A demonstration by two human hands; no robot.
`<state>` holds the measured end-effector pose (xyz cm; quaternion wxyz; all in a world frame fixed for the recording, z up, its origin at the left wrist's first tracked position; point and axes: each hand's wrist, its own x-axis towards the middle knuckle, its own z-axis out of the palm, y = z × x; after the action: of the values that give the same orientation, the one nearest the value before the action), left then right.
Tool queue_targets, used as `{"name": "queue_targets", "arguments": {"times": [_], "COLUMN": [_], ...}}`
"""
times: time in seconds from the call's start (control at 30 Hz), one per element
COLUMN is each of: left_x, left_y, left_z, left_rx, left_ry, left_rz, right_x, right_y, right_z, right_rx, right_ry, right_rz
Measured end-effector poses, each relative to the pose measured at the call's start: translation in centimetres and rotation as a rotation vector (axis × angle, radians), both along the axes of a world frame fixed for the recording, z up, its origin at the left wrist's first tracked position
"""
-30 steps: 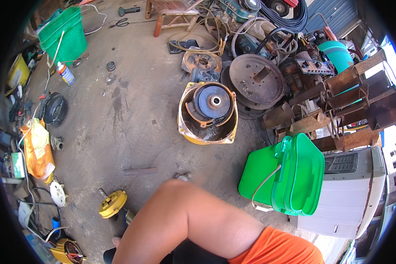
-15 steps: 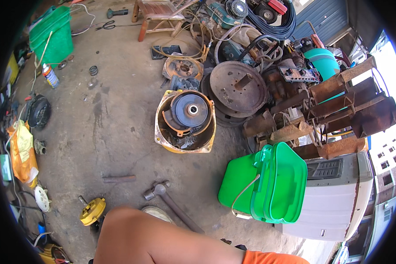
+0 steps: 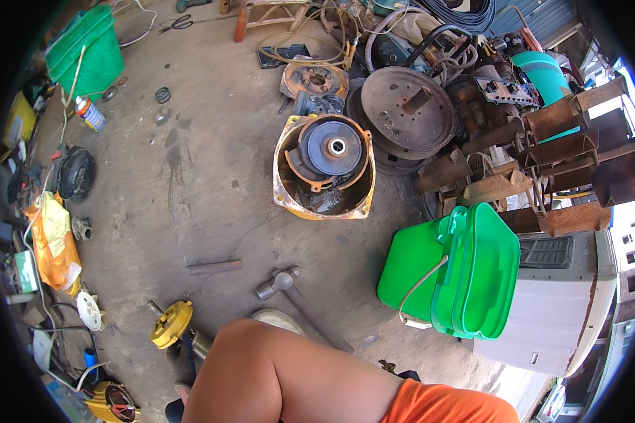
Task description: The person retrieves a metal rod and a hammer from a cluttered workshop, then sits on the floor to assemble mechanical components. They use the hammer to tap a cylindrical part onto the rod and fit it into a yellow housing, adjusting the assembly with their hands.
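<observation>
Concrete, stained and dusty, makes up the floor [image 3: 212,176], and no hand shows anywhere in the view, so whether the hands are apart, together or holding something cannot be told. A bent bare knee [image 3: 261,374] fills the lower edge (the orange shorts [image 3: 437,409] sit behind it). Just beyond it lies a hammer [image 3: 300,307], head toward the middle, handle running under the leg; a short iron bar [image 3: 215,266] lies to its left. The yellow motor housing [image 3: 324,166], open end up, stands further out. A careless shift of the leg could likely roll onto the hammer handle or kick the yellow part [image 3: 171,324]. Open floor lies to the left of the housing; rusty scrap [image 3: 515,169] and a green bucket [image 3: 451,271] crowd the right.
</observation>
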<state>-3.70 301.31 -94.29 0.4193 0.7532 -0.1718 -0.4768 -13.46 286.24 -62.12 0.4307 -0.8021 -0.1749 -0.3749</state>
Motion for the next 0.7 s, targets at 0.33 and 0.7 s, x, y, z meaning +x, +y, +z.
{"name": "queue_targets", "arguments": {"times": [0.33,0.7], "left_x": [0.1,1.1], "left_y": [-0.3,-0.3], "left_z": [0.9,1.4], "left_rx": [-0.015,-0.057], "left_ry": [0.016,0.035], "left_rz": [-0.019,-0.015], "right_x": [1.4,1.8], "right_y": [0.6,1.6], "right_z": [0.7,1.3], "right_rx": [-0.001,-0.011], "right_ry": [-0.019,-0.035], "right_rz": [0.026,0.045]}}
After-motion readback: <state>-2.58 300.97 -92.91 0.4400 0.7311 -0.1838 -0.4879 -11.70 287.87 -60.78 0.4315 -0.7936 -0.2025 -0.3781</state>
